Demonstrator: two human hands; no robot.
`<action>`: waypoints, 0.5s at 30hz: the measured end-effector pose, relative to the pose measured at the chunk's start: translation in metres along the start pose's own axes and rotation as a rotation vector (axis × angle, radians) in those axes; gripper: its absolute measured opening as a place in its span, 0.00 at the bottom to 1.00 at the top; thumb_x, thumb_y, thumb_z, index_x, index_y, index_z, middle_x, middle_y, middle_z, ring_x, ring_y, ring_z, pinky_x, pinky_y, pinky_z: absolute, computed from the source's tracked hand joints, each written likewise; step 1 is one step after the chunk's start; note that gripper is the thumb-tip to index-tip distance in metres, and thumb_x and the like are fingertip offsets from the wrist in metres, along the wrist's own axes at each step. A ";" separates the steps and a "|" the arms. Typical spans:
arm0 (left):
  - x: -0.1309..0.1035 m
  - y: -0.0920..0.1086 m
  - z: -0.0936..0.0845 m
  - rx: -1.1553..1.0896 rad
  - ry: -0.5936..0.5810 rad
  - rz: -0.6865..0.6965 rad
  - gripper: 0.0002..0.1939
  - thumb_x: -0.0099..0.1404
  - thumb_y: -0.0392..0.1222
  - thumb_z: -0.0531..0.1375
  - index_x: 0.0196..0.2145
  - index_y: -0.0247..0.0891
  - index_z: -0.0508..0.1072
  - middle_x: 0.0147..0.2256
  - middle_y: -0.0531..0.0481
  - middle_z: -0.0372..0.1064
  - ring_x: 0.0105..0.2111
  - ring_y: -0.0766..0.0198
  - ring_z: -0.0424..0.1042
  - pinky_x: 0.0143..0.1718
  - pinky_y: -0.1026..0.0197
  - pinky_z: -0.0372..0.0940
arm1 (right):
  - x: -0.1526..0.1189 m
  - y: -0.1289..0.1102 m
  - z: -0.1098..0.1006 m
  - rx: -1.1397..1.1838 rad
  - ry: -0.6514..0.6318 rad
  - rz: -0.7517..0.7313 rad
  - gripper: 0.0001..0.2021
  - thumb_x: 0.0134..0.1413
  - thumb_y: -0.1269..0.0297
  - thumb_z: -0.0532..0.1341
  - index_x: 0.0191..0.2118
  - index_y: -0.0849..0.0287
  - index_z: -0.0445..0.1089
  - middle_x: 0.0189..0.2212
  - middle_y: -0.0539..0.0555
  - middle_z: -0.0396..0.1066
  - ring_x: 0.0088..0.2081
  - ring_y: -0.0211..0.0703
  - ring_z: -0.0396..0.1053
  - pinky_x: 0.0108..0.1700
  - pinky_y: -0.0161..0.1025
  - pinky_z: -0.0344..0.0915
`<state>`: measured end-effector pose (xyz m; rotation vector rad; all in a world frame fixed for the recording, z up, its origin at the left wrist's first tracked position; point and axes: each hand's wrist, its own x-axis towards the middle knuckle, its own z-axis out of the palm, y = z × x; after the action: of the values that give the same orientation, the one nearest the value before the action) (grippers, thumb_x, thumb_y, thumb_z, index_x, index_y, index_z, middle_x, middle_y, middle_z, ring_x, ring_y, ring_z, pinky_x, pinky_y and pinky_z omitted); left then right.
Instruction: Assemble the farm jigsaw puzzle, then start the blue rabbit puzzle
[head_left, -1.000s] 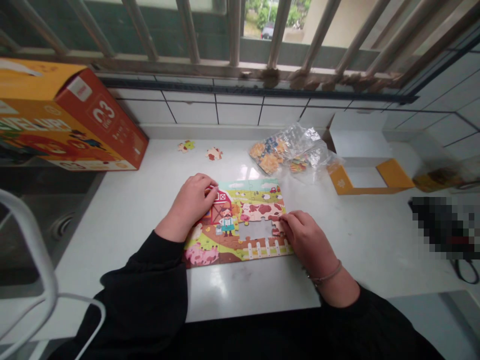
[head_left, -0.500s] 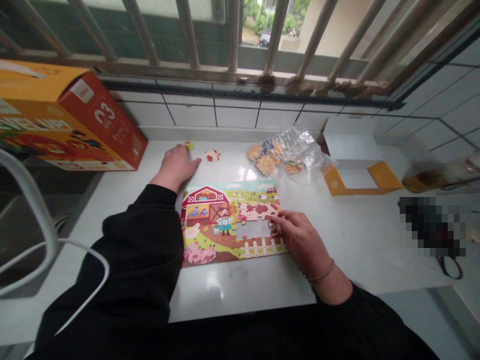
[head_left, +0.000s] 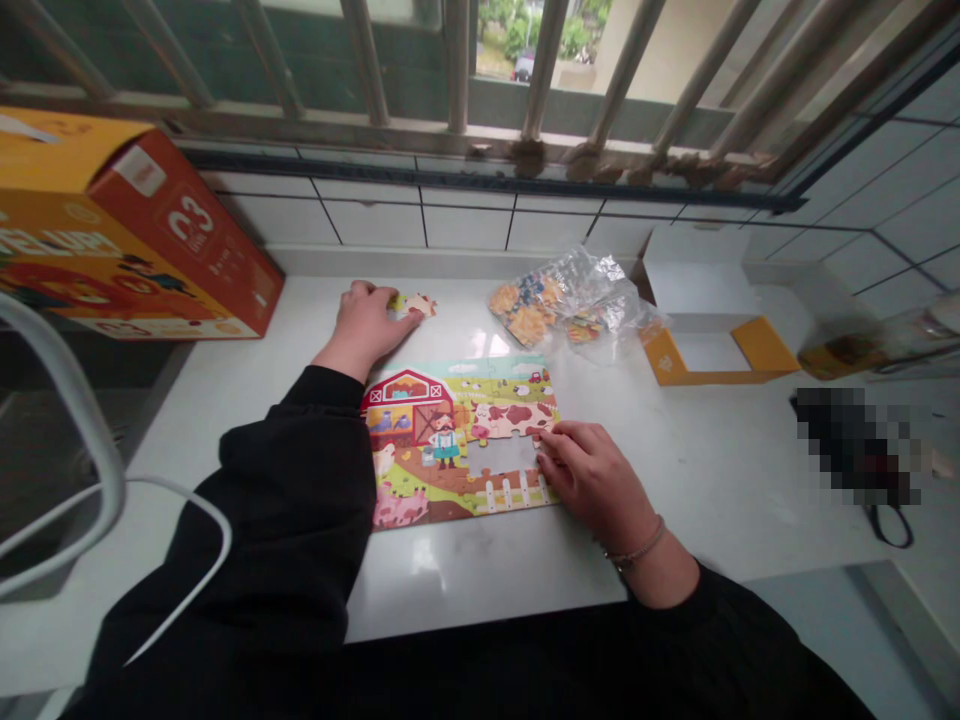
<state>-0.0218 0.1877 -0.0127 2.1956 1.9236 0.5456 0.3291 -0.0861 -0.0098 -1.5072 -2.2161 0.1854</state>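
Observation:
A farm jigsaw puzzle (head_left: 450, 440) lies flat on the white counter, with a gap below the brown-and-white cow at its right part. My right hand (head_left: 592, 475) is at the puzzle's right edge, thumb and fingers pinched on a puzzle piece (head_left: 538, 438) beside the gap. Beyond the puzzle's upper left corner, my left hand (head_left: 371, 322) rests on the counter with thumb and fingers apart. Its fingertips touch loose puzzle pieces (head_left: 420, 303), one with a brown-and-white pattern, one greenish and partly hidden.
A clear bag of puzzle pieces (head_left: 532, 300) lies behind the puzzle. To its right are an open yellow-and-white box (head_left: 667, 362), a bottle (head_left: 847, 350) and a dark blurred item (head_left: 847, 440). A large orange box (head_left: 195, 235) and white cable (head_left: 97, 440) are at left.
My left hand has shifted right, bringing the greenish piece close to the brown-and-white one. My right hand stays at the puzzle's right edge. The view has shifted slightly.

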 end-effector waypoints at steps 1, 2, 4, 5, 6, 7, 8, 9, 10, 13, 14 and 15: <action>0.001 0.003 0.002 0.006 -0.013 0.029 0.38 0.69 0.66 0.68 0.64 0.34 0.79 0.65 0.27 0.66 0.65 0.30 0.66 0.71 0.37 0.60 | 0.000 -0.001 0.000 -0.003 -0.003 0.004 0.13 0.77 0.64 0.61 0.59 0.56 0.80 0.52 0.65 0.79 0.53 0.60 0.75 0.57 0.59 0.78; 0.003 0.007 0.004 0.018 -0.033 0.067 0.37 0.68 0.64 0.69 0.63 0.34 0.79 0.66 0.28 0.66 0.66 0.31 0.66 0.72 0.37 0.60 | 0.000 -0.001 0.000 -0.006 -0.007 0.008 0.13 0.77 0.64 0.62 0.59 0.57 0.80 0.52 0.65 0.79 0.53 0.60 0.75 0.57 0.59 0.78; 0.007 0.013 0.007 0.040 -0.080 0.144 0.33 0.69 0.60 0.68 0.63 0.35 0.79 0.66 0.31 0.70 0.66 0.33 0.67 0.72 0.38 0.59 | -0.001 -0.001 0.001 -0.018 -0.013 0.018 0.13 0.78 0.63 0.62 0.59 0.57 0.80 0.53 0.65 0.79 0.53 0.60 0.75 0.56 0.58 0.77; 0.008 0.015 0.009 0.046 -0.098 0.172 0.31 0.70 0.59 0.67 0.62 0.37 0.79 0.64 0.32 0.72 0.65 0.35 0.68 0.71 0.38 0.60 | -0.002 -0.002 0.002 -0.028 -0.017 0.019 0.13 0.78 0.63 0.62 0.59 0.57 0.80 0.52 0.64 0.79 0.53 0.59 0.74 0.56 0.58 0.77; 0.010 0.017 0.011 0.050 -0.108 0.191 0.29 0.71 0.57 0.66 0.62 0.38 0.79 0.63 0.34 0.74 0.65 0.36 0.69 0.71 0.39 0.60 | -0.002 -0.002 0.003 -0.044 -0.018 0.019 0.12 0.79 0.63 0.62 0.58 0.57 0.80 0.51 0.64 0.79 0.53 0.59 0.74 0.57 0.58 0.77; 0.011 0.018 0.012 0.051 -0.110 0.204 0.27 0.72 0.56 0.65 0.62 0.38 0.79 0.62 0.34 0.75 0.64 0.37 0.70 0.70 0.39 0.60 | -0.003 -0.002 0.004 -0.063 -0.016 0.016 0.12 0.79 0.63 0.61 0.57 0.58 0.80 0.50 0.64 0.79 0.52 0.59 0.74 0.57 0.58 0.76; 0.012 0.019 0.013 0.052 -0.109 0.212 0.26 0.73 0.55 0.63 0.61 0.37 0.80 0.62 0.34 0.76 0.63 0.38 0.70 0.70 0.40 0.61 | -0.004 -0.003 0.005 -0.085 -0.012 0.012 0.12 0.79 0.64 0.61 0.57 0.60 0.80 0.48 0.64 0.79 0.51 0.58 0.74 0.57 0.57 0.76; 0.012 0.019 0.014 0.053 -0.108 0.218 0.25 0.74 0.54 0.62 0.61 0.36 0.80 0.62 0.34 0.76 0.63 0.38 0.70 0.70 0.40 0.61 | -0.005 -0.003 0.007 -0.106 -0.008 0.006 0.13 0.79 0.65 0.60 0.57 0.61 0.80 0.47 0.64 0.79 0.50 0.58 0.74 0.56 0.56 0.77; 0.012 0.019 0.015 0.054 -0.106 0.220 0.25 0.74 0.53 0.61 0.61 0.36 0.80 0.62 0.33 0.76 0.63 0.39 0.70 0.70 0.41 0.61 | -0.006 -0.004 0.008 -0.126 -0.003 -0.001 0.13 0.79 0.66 0.60 0.58 0.63 0.80 0.46 0.64 0.79 0.49 0.57 0.74 0.55 0.56 0.77; 0.011 0.019 0.013 0.041 -0.102 0.200 0.24 0.74 0.51 0.61 0.59 0.36 0.81 0.60 0.33 0.76 0.62 0.39 0.70 0.69 0.41 0.61 | -0.011 -0.007 0.012 -0.180 0.003 -0.011 0.16 0.79 0.68 0.59 0.63 0.65 0.78 0.50 0.66 0.80 0.49 0.57 0.75 0.53 0.55 0.79; 0.011 0.019 0.012 0.035 -0.101 0.188 0.23 0.74 0.51 0.61 0.59 0.36 0.81 0.60 0.33 0.76 0.62 0.39 0.70 0.69 0.41 0.61 | -0.012 -0.008 0.013 -0.199 0.008 -0.015 0.17 0.79 0.69 0.58 0.64 0.66 0.78 0.52 0.67 0.80 0.50 0.58 0.76 0.53 0.56 0.79; 0.011 0.019 0.011 0.029 -0.104 0.178 0.23 0.73 0.51 0.62 0.58 0.36 0.81 0.59 0.33 0.76 0.62 0.39 0.69 0.69 0.41 0.61 | -0.013 -0.009 0.013 -0.216 0.014 -0.024 0.18 0.79 0.70 0.58 0.65 0.66 0.77 0.55 0.69 0.80 0.51 0.59 0.76 0.54 0.57 0.79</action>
<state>0.0007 0.1968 -0.0139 2.3781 1.7068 0.4218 0.3192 -0.1001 -0.0223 -1.5850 -2.3022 -0.0754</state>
